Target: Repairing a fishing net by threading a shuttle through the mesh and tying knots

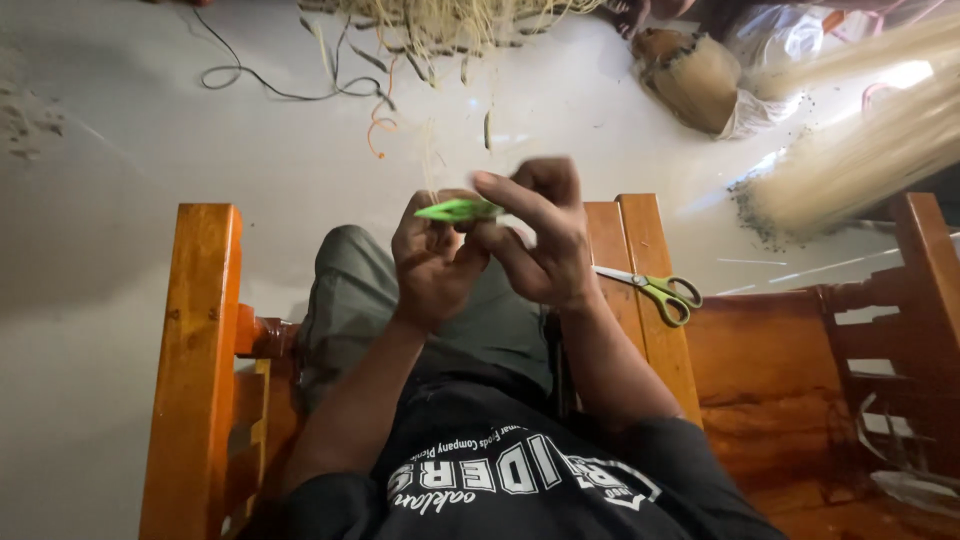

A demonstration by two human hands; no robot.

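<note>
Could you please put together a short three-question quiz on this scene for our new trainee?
1. True or false: both hands meet on the bright green strip.
2. Where do the scissors lie? A) on the floor B) on the wooden seat beside the right forearm C) in the left hand
3. What colour are the scissors' handles?

Key: 1 true; 2 B; 3 green.

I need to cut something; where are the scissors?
The green-handled scissors lie on the wooden armrest, just beside the right hand.
</note>
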